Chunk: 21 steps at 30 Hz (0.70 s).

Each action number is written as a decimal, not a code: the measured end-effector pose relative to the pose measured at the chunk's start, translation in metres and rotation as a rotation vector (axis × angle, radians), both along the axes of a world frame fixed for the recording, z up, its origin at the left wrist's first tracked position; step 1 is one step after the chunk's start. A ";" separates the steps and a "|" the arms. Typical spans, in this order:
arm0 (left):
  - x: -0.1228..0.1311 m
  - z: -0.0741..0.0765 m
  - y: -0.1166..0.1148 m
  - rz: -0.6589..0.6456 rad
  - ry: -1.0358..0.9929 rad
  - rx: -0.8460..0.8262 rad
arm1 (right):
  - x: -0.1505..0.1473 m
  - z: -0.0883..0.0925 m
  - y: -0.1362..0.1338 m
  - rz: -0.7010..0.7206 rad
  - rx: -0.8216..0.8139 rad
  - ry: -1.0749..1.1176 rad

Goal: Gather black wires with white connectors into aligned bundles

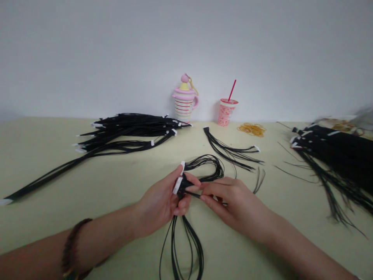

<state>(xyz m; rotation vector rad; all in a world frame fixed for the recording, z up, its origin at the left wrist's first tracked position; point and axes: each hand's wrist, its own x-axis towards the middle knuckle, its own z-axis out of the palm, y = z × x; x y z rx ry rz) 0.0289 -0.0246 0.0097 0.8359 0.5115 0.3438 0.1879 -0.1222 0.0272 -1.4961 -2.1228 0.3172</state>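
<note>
Near the middle, my left hand [163, 200] is closed round a black wire harness [194, 237] with white connectors at its upper end. Its wires loop up to the right and hang down below the palm. My right hand [233, 198] pinches a few black wires just right of the connectors, its fingertips close to the left fingers. Beyond the hands lies a separate black harness [224, 147] with white ends, its wires fanned out to the right.
A pile of black harnesses [131, 130] lies at the back left, another large bundle [338, 155] at the right. Against the wall stand a striped toy pot [183, 105] and a pink cup with a straw [224, 112]. Yellow rubber bands [252, 129] lie beside the cup.
</note>
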 end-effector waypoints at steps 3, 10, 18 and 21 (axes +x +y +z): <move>-0.001 0.001 -0.001 -0.013 -0.008 0.000 | -0.001 0.003 -0.001 -0.012 -0.011 -0.015; 0.000 0.002 0.001 -0.002 0.023 -0.014 | 0.008 0.015 -0.001 -0.094 -0.202 0.431; 0.000 0.004 0.002 0.014 0.042 -0.014 | 0.050 0.038 -0.022 0.214 -0.395 1.111; -0.001 0.003 0.003 0.022 0.033 -0.049 | 0.052 0.038 -0.018 0.169 -0.396 0.848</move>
